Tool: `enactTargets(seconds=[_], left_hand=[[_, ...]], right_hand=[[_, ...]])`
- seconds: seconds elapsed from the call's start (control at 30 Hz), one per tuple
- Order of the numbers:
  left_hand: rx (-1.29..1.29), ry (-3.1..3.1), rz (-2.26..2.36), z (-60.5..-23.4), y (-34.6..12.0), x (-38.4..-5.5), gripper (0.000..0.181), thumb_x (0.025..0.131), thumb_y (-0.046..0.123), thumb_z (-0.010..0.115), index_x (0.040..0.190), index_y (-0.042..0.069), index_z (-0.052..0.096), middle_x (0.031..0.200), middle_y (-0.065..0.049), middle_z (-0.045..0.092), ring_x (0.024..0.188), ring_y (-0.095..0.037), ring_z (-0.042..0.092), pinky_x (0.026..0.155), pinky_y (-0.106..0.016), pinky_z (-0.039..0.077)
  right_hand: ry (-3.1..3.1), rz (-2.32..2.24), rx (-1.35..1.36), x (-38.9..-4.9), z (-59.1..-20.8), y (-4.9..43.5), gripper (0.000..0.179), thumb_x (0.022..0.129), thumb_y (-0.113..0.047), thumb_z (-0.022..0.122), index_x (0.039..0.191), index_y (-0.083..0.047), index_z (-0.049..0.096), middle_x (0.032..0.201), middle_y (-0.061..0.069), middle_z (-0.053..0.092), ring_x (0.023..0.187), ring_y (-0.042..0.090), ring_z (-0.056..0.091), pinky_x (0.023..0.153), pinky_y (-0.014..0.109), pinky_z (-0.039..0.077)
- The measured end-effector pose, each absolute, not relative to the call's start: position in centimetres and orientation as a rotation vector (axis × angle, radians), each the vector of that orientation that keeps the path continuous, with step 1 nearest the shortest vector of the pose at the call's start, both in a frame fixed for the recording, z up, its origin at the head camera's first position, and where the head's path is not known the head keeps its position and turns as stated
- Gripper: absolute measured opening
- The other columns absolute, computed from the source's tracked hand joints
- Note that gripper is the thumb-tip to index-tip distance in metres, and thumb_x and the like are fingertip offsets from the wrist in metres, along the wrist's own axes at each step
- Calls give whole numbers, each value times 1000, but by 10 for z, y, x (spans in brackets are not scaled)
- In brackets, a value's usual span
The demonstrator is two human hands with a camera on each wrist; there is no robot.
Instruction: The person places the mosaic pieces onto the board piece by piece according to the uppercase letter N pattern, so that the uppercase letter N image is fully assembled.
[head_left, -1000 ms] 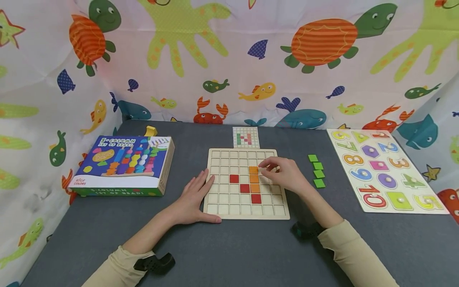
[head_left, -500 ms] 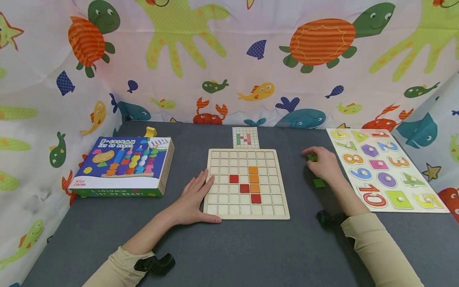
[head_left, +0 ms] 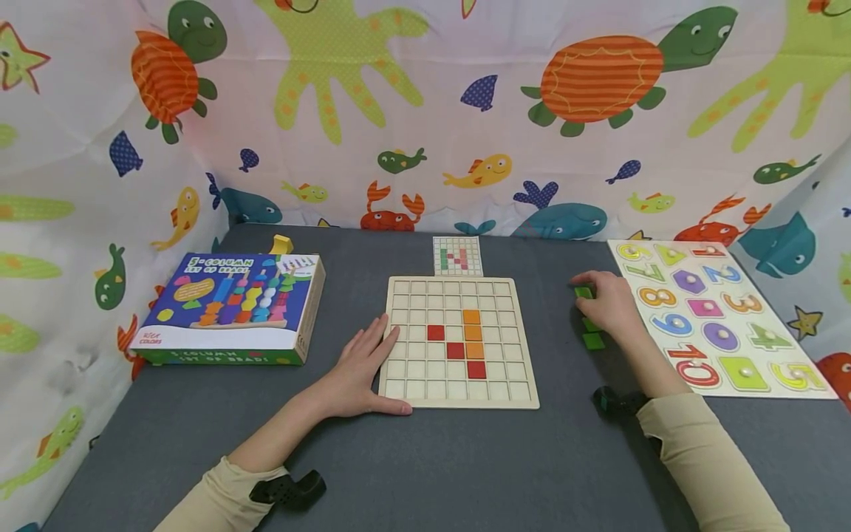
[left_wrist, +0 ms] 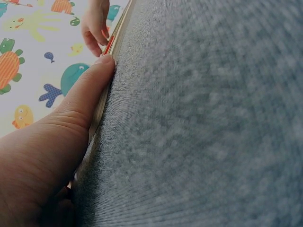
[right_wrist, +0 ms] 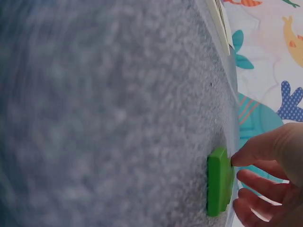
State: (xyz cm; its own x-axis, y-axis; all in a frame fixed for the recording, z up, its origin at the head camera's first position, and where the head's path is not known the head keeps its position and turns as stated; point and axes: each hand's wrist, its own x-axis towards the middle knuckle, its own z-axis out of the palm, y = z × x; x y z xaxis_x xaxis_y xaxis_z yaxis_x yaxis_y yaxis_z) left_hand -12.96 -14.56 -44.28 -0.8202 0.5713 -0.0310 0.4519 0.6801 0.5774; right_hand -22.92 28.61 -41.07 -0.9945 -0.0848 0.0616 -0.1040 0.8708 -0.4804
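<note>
A wooden grid board (head_left: pixel 414 389) lies mid-table, with red tiles (head_left: pixel 435 332) in a diagonal and a column of orange tiles (head_left: pixel 473 332) set in its squares. My left hand (head_left: pixel 359 373) rests spread along the board's left edge, its thumb at the lower corner; in the left wrist view the thumb (left_wrist: pixel 80 101) lies against the edge. To the right of the board my right hand (head_left: pixel 608 303) pinches the farthest green tile (head_left: pixel 583 292) between thumb and forefinger. Other green tiles (head_left: pixel 594 341) lie nearer in the row, one hidden under the hand. The right wrist view shows a green tile (right_wrist: pixel 218 182) beside the fingertips.
A small pattern card (head_left: pixel 457 256) touches the board's far edge. At the left stands a bead-set box (head_left: pixel 226 307), with a yellow piece (head_left: pixel 281 244) behind it. A number and shape puzzle board (head_left: pixel 721 318) lies to the right, just beyond the right hand. Patterned cloth (head_left: pixel 425 111) hangs behind.
My right hand has left the orange tiles on the board and moved right to the green tiles, where it has stayed over the last half second. The left hand has stayed put.
</note>
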Motion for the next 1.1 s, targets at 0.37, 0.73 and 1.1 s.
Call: enactTargets(seconds=[0.37, 0.73, 1.1], left_hand=[[830, 2682, 844, -445, -146, -130, 122, 72, 66, 75, 157, 7, 11, 163, -12, -6, 148, -27, -7, 115, -54, 0], [835, 2686, 832, -445, -146, -130, 121, 73, 66, 74, 157, 7, 11, 163, -12, -6, 148, -27, -7, 115, -53, 0], [830, 2690, 840, -444, -146, -129, 121, 72, 65, 75, 157, 6, 12, 163, -13, -5, 149, -28, -6, 115, -53, 0]], right_hand=[[-3021, 875, 145, -226, -413, 285, 34, 91, -11, 65, 122, 3, 61, 111, 25, 62, 99, 36, 57, 81, 50, 47], [-2974, 889, 189, -219, -407, 266, 34, 91, -17, 68, 120, 1, 63, 113, 23, 65, 102, 37, 60, 84, 51, 47], [-2946, 1039, 372, -214, -401, 195, 34, 88, -21, 73, 118, -4, 67, 109, 14, 68, 97, 29, 63, 79, 44, 51]])
